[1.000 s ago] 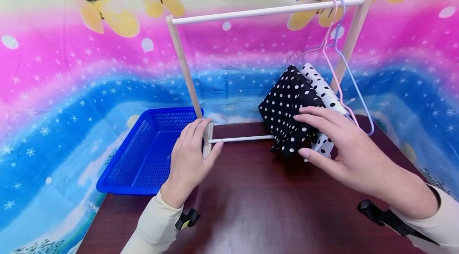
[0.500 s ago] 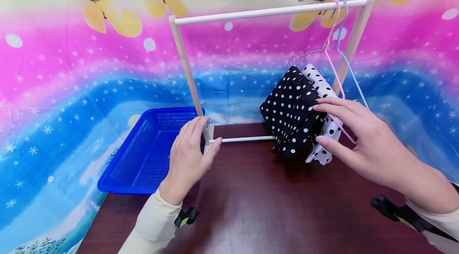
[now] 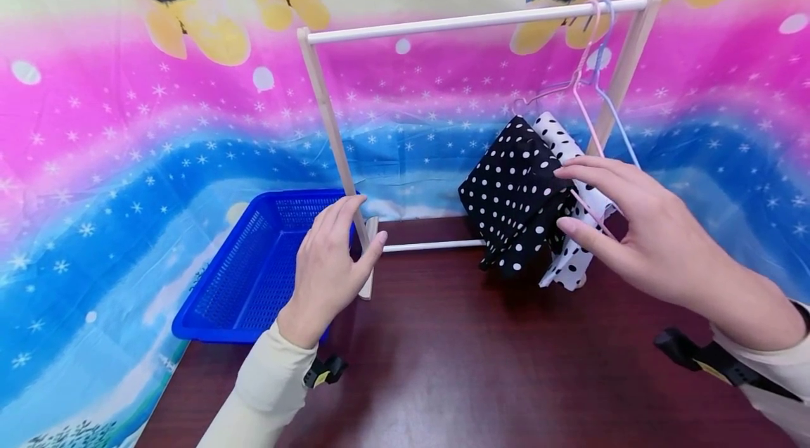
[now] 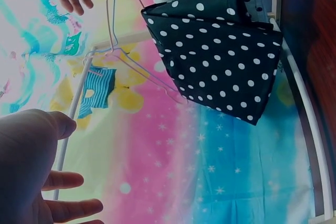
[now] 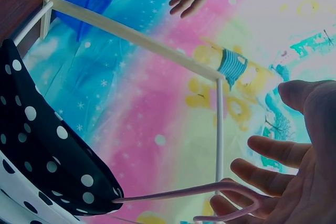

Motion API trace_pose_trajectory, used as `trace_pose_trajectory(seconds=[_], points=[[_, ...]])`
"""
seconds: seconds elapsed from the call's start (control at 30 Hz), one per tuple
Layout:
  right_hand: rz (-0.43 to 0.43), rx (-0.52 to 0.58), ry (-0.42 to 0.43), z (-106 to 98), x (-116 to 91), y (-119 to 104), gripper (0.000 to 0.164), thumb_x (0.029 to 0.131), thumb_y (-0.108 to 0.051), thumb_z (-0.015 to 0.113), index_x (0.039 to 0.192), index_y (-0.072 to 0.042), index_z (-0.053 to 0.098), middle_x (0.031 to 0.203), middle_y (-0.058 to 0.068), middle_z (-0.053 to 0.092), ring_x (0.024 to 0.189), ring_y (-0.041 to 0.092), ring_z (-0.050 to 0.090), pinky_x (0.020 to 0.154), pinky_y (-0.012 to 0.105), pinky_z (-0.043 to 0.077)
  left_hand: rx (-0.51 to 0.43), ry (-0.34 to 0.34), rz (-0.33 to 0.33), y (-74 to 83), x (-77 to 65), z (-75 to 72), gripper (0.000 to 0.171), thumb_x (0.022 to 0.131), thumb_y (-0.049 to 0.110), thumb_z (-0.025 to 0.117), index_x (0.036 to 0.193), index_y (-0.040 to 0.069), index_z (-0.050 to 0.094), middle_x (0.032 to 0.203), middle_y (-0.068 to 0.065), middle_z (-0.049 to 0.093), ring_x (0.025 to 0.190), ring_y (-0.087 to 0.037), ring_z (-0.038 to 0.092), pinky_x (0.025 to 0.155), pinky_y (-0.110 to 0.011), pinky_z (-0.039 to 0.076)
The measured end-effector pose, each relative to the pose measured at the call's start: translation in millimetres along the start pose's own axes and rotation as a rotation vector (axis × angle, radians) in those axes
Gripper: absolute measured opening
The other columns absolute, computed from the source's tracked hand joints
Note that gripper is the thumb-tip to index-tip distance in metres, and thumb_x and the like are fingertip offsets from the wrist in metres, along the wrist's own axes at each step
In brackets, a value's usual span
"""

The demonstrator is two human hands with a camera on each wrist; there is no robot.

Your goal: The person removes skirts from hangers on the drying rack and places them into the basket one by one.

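Observation:
A black cloth with white dots [image 3: 512,188] and a white cloth with black dots [image 3: 560,138] hang folded side by side on a pink hanger [image 3: 578,79] and a blue hanger [image 3: 616,121], near the right end of a small rack [image 3: 474,22]. In the head view my right hand [image 3: 652,230] overlaps the hangers' lower parts, its fingers spread and loosely bent, with nothing gripped. The pink hanger crosses its fingers in the right wrist view. My left hand [image 3: 325,265], relaxed and holding nothing, is in front of the rack's left post [image 3: 335,135].
A blue plastic basket [image 3: 209,279] stands left of the rack, partly behind my left hand. Everything sits on a dark red-brown table [image 3: 481,356]. A printed backdrop [image 3: 405,96] rises behind the rack.
My right hand has shifted right, away from the black cloth, then slightly up. My left hand has drawn back a little from the post. The cloths hang much as before.

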State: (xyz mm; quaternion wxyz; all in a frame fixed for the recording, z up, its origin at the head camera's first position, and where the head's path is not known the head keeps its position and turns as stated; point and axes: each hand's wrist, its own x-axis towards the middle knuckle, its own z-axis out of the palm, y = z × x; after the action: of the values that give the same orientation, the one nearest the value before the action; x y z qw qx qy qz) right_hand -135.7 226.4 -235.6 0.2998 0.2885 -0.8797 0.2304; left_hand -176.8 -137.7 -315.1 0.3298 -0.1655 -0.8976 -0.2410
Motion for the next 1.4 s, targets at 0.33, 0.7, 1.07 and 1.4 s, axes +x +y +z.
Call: trace_pose_trajectory(seconds=[0.33,0.7,1.07,1.4], points=[[0.066,-0.045,0.004,-1.0,7.5,9.7,0.055,0.085,-0.019,0.08,0.137,-0.014,0.062,0.137,0.016,0.062,0.119,0.029,0.059,0.081,0.026,0.045,-0.009,-0.003,0.013,0.5,11.0,3.5,0.054,0.095,0.042,0.066,0.141,0.016,0.056,0.138,-0.007,0.063,0.129,-0.027,0.058,0.106,-0.05,0.05],[0.204,-0.077,0.035,-5.3,17.1,15.6,0.044,0.093,-0.023,0.072,0.135,-0.013,0.063,0.128,0.015,0.064,0.094,0.018,0.058,0.076,0.031,0.042,-0.017,-0.036,0.028,8.1,20.2,8.6,0.053,0.095,0.041,0.067,0.141,0.017,0.056,0.139,-0.006,0.063,0.129,-0.028,0.059,0.104,-0.05,0.051],[0.317,-0.104,-0.074,-3.2,27.9,29.6,0.06,0.097,-0.035,0.065,0.149,-0.01,0.047,0.116,0.02,0.056,0.101,0.04,0.06,0.076,0.063,0.047,-0.007,-0.086,0.033,14.0,30.9,18.2,0.053,0.096,0.044,0.064,0.142,0.019,0.055,0.14,-0.004,0.063,0.131,-0.026,0.059,0.103,-0.049,0.052],[0.352,-0.176,-0.144,-1.6,39.8,37.4,0.075,0.098,-0.04,0.063,0.156,-0.003,0.033,0.101,0.021,0.054,0.085,0.031,0.053,0.064,0.045,0.043,-0.006,-0.121,0.022,11.5,41.4,30.9,0.053,0.097,0.044,0.062,0.142,0.017,0.056,0.141,-0.004,0.063,0.129,-0.026,0.061,0.098,-0.049,0.055]])
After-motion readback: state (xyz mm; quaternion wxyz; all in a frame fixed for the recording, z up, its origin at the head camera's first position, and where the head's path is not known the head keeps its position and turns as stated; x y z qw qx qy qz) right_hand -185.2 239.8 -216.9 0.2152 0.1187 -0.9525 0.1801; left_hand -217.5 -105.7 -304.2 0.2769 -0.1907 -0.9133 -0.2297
